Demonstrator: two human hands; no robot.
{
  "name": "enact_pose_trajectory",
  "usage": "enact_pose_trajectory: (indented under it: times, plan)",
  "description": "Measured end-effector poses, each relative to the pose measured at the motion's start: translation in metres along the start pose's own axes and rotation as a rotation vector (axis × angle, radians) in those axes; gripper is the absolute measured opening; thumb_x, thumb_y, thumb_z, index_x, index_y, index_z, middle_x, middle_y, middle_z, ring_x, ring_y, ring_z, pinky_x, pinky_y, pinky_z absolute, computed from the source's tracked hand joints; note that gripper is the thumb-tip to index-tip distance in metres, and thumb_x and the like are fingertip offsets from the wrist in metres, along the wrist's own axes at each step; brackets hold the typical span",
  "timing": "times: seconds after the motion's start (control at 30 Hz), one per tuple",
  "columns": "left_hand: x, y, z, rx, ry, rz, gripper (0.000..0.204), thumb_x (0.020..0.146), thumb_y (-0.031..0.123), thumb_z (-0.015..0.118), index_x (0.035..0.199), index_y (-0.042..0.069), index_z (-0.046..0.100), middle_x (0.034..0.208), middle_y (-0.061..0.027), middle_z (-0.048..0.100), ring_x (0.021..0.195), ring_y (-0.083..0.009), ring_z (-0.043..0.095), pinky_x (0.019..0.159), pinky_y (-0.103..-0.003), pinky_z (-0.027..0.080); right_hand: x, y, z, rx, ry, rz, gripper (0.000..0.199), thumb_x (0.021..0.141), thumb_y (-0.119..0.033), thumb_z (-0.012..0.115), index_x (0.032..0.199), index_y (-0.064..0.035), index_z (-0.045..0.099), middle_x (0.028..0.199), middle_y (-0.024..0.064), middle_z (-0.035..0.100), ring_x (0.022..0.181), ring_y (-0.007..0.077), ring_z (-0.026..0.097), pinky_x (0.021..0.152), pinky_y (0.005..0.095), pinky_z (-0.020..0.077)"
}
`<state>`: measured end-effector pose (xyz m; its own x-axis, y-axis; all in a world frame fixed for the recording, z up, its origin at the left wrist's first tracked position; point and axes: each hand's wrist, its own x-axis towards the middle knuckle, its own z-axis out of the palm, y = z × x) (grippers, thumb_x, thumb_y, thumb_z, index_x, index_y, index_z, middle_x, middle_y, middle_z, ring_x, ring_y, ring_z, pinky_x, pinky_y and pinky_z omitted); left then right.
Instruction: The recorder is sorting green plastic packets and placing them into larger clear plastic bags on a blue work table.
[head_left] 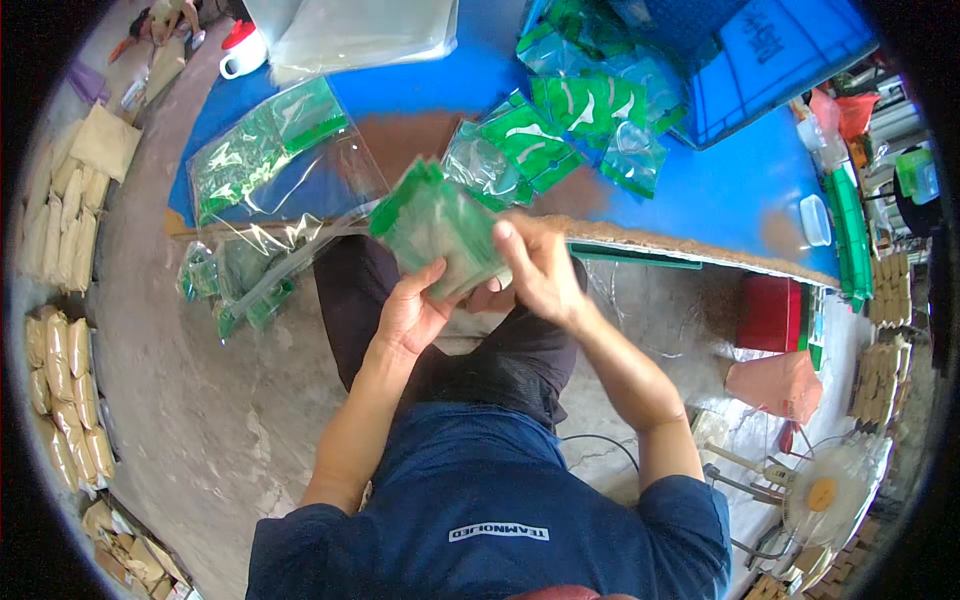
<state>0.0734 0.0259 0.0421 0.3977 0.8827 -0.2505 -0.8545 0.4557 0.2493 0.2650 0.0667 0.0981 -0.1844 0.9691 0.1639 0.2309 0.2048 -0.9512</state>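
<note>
A stack of green-and-clear plastic pouches (435,222) is held up in front of my lap, just off the table's near edge. My left hand (408,312) grips its lower left side, thumb on top. At the lower right corner my right hand (545,268) closes on the same stack, thumb up along the edge; its other fingers are partly hidden. To the left lies a large clear plastic bag (345,165) with green pouches inside, and its near part hangs over the edge. Loose green pouches (530,145) spread across the table beyond the stack.
A blue crate (775,70) stands at the far right of the blue table (425,95). Clear plastic sheets (360,35) and a white jug with a red lid (242,50) are at the far left. A fan (825,495) stands at lower right; filled packs (70,385) are stacked left.
</note>
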Motion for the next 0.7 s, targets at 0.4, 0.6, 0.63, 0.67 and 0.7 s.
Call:
enact_pose_trajectory:
  times: [0.4,0.6,0.63,0.67,0.7]
  plan:
    - [-0.022,0.037,0.009,1.551,-0.203,0.797,0.032,0.074,0.006,0.081,0.105,0.008,0.073,0.119,-0.0108,0.065,0.109,-0.0258,0.063,0.098,-0.039,0.047,0.064,-0.002,-0.052,-0.849,0.349,-0.726,0.019,0.077,-0.003,0.07,0.095,-0.0044,0.065,0.087,0.0132,0.069,0.079,0.0326,0.067,0.072,0.0405,0.0521]
    - [-0.036,0.056,0.051,1.95,-0.544,0.948,0.029,0.072,0.011,0.083,0.098,0.005,0.072,0.122,-0.0155,0.065,0.105,-0.0268,0.066,0.09,-0.039,0.051,0.026,-0.086,-0.044,-0.298,-0.795,-0.196,0.021,0.088,-0.024,0.066,0.086,-0.0027,0.066,0.078,0.0195,0.066,0.074,0.0406,0.065,0.068,0.0477,0.0504]
    - [-0.043,0.054,0.039,1.779,-0.363,0.657,0.024,0.076,0.01,0.08,0.099,0.005,0.072,0.122,-0.0154,0.066,0.108,-0.0263,0.066,0.089,-0.036,0.051,0.034,-0.079,-0.043,-0.274,-0.717,0.025,0.025,0.091,-0.027,0.063,0.087,-0.002,0.067,0.079,0.0191,0.066,0.074,0.0366,0.066,0.068,0.0441,0.0502]
    - [-0.049,0.051,0.032,1.589,-0.189,0.38,0.02,0.08,0.009,0.078,0.099,0.005,0.071,0.121,-0.0153,0.066,0.11,-0.0259,0.065,0.089,-0.034,0.052,0.044,-0.067,-0.041,-0.245,-0.634,0.242,0.03,0.094,-0.029,0.061,0.088,-0.0013,0.068,0.079,0.0188,0.067,0.074,0.0325,0.068,0.068,0.0405,0.05]
    - [-0.05,0.046,0.035,1.562,-0.062,0.485,0.024,0.083,0.006,0.076,0.106,0.004,0.069,0.114,-0.0115,0.069,0.105,-0.0219,0.066,0.088,-0.033,0.051,0.056,-0.047,-0.027,-0.365,-0.278,0.134,0.035,0.096,-0.035,0.058,0.088,-0.0023,0.07,0.076,0.0186,0.067,0.073,0.0326,0.068,0.068,0.0412,0.0509]
